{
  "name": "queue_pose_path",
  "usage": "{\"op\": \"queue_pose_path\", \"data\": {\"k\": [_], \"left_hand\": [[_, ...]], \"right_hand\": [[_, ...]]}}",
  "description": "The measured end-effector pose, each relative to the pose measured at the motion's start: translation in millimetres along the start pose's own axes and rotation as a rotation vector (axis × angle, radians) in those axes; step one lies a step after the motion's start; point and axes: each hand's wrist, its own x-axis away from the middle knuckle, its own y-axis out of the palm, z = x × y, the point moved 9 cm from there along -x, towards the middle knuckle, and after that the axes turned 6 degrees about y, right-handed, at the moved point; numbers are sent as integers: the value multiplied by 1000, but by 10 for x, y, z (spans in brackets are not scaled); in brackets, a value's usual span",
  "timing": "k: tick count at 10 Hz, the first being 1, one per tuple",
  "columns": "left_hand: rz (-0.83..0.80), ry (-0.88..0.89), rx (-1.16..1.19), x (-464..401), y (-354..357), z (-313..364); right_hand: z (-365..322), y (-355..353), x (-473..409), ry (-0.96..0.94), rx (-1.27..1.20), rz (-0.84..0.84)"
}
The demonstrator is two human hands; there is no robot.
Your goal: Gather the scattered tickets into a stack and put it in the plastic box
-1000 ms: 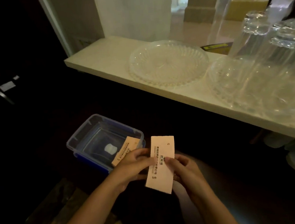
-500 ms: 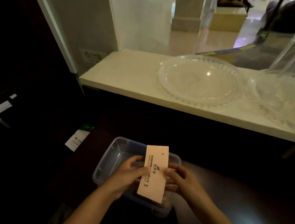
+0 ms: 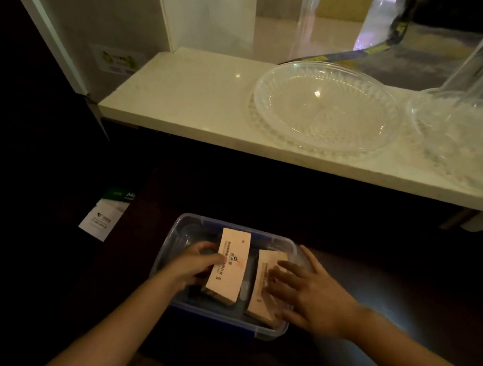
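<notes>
Nearest us the right hand point(image 3: 309, 293) lies flat, fingers spread, pressing one ticket stack point(image 3: 264, 285) into the clear plastic box point(image 3: 180, 231), while the left hand point(image 3: 195, 266) pinches another stack point(image 3: 231, 267) above it — better lowered flat alongside, edges squared.

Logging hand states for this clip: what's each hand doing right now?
Left hand: closed on a ticket stack over the plastic box.
Right hand: open, fingers spread flat on a second ticket stack.
</notes>
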Motion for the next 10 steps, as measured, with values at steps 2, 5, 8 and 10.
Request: {"op": "queue_pose_path", "data": {"k": [2, 5, 8, 10], "left_hand": [[-5, -43, -90, -38, 143, -131], [-27, 79, -257, -82, 330, -64], [-63, 113, -305, -36, 492, -74], [-46, 141, -266, 102, 439, 85]], "right_hand": [[6, 50, 16, -47, 52, -43], [7, 12, -21, -95, -7, -99], [-1, 44, -12, -92, 28, -67], [-12, 12, -37, -79, 24, -43]]}}
